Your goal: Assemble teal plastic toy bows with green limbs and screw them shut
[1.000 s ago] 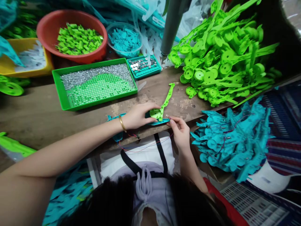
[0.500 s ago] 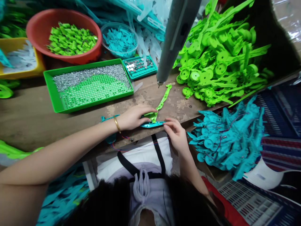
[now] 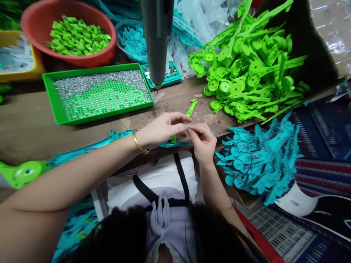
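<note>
A lime green arm-shaped part (image 3: 192,107) lies at the table's front edge, partly under my hands, over a turquoise part (image 3: 178,144). My left hand (image 3: 167,128) is above them with its fingertips pinched together. My right hand (image 3: 203,140) meets it at the fingertips, thumb and fingers closed. What either hand holds between the fingertips is too small to make out. A longer turquoise piece (image 3: 101,144) with thin wires lies behind my left forearm.
A screwdriver (image 3: 157,54) hangs above the table (image 3: 131,122). Behind stand a green screw tray (image 3: 104,114), a red bowl (image 3: 109,54) and a small turquoise tray (image 3: 175,81). Lime parts (image 3: 238,87) are heaped right, turquoise parts (image 3: 263,157) below them.
My right hand has moved up and inward to meet my left fingertips. My left hand has lifted slightly off the green part. The longer turquoise piece shows more, and the screwdriver appears further left.
</note>
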Demonstrator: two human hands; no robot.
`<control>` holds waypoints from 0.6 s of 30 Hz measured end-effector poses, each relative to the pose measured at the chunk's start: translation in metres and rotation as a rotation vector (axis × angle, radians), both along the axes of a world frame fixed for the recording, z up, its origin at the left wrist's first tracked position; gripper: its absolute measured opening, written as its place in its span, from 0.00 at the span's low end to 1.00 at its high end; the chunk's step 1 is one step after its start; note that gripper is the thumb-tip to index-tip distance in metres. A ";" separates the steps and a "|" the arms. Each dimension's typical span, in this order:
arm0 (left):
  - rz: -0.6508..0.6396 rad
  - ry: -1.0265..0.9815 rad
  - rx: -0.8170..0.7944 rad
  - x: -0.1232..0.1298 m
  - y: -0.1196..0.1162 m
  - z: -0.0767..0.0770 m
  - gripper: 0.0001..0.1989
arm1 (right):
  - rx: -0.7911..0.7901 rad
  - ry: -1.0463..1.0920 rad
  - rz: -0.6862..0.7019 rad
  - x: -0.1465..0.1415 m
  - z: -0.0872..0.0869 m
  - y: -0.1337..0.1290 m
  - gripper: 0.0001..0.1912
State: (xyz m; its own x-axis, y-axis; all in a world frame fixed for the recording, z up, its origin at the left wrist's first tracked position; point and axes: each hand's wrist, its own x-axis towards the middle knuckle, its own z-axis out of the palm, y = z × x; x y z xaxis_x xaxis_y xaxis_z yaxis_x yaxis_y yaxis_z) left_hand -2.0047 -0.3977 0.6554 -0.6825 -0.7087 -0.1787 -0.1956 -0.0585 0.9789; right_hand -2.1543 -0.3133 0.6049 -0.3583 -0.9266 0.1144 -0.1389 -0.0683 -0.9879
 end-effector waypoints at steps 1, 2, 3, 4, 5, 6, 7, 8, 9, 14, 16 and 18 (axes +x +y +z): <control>0.067 -0.021 0.018 -0.005 -0.001 -0.003 0.14 | -0.031 0.069 -0.039 0.000 -0.003 -0.008 0.09; 0.123 -0.049 0.010 -0.009 -0.004 -0.007 0.13 | -0.032 0.095 -0.051 -0.002 -0.005 -0.014 0.09; 0.167 -0.082 -0.017 -0.012 -0.007 -0.011 0.11 | -0.012 0.081 -0.042 -0.003 -0.008 -0.020 0.10; 0.203 -0.117 -0.054 -0.015 -0.011 -0.015 0.10 | 0.016 0.039 -0.018 -0.006 -0.011 -0.025 0.11; 0.239 -0.149 -0.092 -0.016 -0.014 -0.019 0.09 | 0.043 -0.014 0.005 -0.008 -0.013 -0.029 0.13; 0.275 -0.177 -0.122 -0.018 -0.017 -0.022 0.08 | 0.066 -0.067 0.020 -0.010 -0.015 -0.031 0.15; 0.300 -0.201 -0.140 -0.018 -0.019 -0.024 0.07 | 0.080 -0.116 0.030 -0.013 -0.016 -0.033 0.16; 0.320 -0.221 -0.151 -0.019 -0.021 -0.025 0.08 | 0.085 -0.161 0.039 -0.015 -0.017 -0.035 0.16; 0.335 -0.236 -0.160 -0.019 -0.021 -0.026 0.08 | 0.089 -0.205 0.055 -0.017 -0.017 -0.035 0.16; 0.377 -0.280 -0.231 -0.021 -0.024 -0.032 0.08 | 0.142 -0.324 0.116 -0.026 -0.017 -0.040 0.18; 0.379 -0.306 -0.247 -0.024 -0.027 -0.037 0.09 | 0.159 -0.313 0.084 -0.029 -0.021 -0.046 0.19; 0.372 -0.349 -0.283 -0.029 -0.030 -0.042 0.09 | 0.166 -0.283 0.045 -0.032 -0.026 -0.055 0.18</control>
State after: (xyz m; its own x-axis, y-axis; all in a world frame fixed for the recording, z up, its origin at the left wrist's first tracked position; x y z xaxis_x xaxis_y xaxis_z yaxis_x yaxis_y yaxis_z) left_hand -2.0333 -0.4278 0.6135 -0.3133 -0.9424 -0.1172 -0.5258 0.0693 0.8478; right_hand -2.1865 -0.3685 0.5787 -0.3125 -0.9398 -0.1381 0.1424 0.0974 -0.9850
